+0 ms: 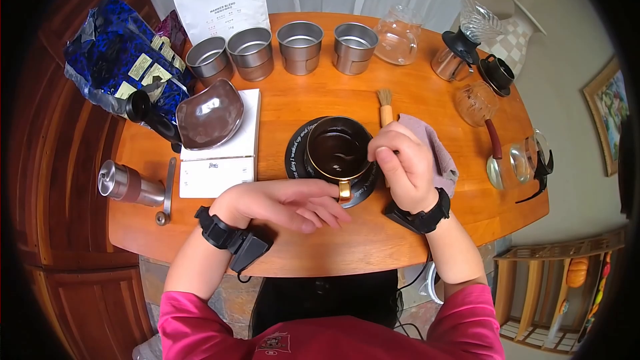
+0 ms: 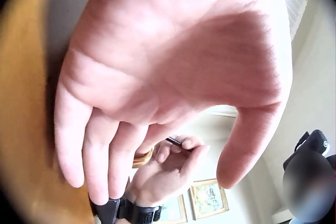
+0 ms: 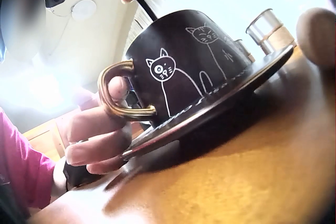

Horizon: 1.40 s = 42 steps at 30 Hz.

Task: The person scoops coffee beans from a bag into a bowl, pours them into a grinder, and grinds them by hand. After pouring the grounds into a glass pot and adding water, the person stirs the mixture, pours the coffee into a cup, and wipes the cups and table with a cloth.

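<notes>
Black cup point(image 3: 184, 66): sat on saucer point(image 1: 295, 159). Right hand point(image 1: 405, 165), above cup: pinched dark stick point(image 3: 143, 1). Left hand point(image 1: 283, 203), beside cup: lay slack, perhaps touching handle point(image 1: 344, 191). Hazard: brisk stirring might have spilled dark liquid point(image 1: 333, 152).

A dark cup point(image 1: 337, 124) of liquid point(image 1: 333, 152) is set on a black saucer point(image 1: 293, 153). The left hand point(image 1: 283, 204), loosely extended, is held beside the gold handle point(image 1: 345, 192) — the right hand point(image 1: 404, 168), curled, at the cup's right side. Four metal cups point(image 1: 301, 60) are lined up behind; a brush point(image 1: 386, 110) is laid beside a cloth point(image 1: 437, 153).
</notes>
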### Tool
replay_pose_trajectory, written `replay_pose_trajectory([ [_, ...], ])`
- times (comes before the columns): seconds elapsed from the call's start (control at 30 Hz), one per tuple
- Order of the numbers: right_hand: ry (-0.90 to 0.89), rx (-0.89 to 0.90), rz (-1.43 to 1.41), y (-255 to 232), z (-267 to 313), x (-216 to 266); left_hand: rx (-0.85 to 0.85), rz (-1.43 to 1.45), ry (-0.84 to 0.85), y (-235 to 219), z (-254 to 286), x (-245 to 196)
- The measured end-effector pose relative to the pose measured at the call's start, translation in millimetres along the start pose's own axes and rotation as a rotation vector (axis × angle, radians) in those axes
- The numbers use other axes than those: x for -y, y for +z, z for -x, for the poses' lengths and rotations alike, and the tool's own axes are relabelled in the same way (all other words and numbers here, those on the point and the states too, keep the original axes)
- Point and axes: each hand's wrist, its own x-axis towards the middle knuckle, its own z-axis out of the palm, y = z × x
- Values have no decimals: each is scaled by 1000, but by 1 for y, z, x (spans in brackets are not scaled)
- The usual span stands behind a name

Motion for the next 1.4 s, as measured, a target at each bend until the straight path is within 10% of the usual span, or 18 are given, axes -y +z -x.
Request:
replay_pose_trajectory([
  [1.4,11,16,19,10,-3,-4,0,32,4,3,-5,2],
])
